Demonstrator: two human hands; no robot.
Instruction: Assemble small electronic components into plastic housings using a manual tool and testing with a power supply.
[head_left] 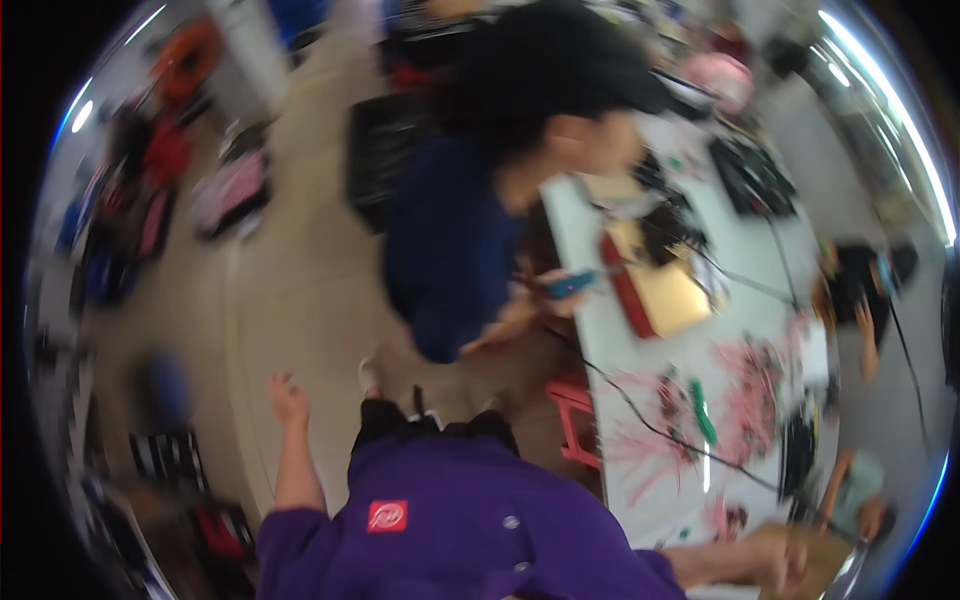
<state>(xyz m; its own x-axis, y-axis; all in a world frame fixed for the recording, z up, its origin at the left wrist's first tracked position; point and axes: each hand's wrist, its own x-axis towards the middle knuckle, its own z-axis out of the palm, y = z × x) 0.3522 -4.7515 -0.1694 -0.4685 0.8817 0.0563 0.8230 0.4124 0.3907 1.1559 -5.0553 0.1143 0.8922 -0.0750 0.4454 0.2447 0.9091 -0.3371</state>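
My left hand hangs out to the left over the tiled floor, its fingers loosely apart with nothing seen in them. Far to the lower right is my right hand, beside a brown cardboard surface at the near end of the white table. Blur smears its fingers, and I cannot tell whether it touches or holds anything. Bundles of pink wires with small parts lie on that table, along with a green coiled bundle.
A person in a dark cap and navy shirt stands close ahead, a blue object in hand. A red stool sits at the table's edge. Dark cables cross the tabletop. Two other people are beyond the table.
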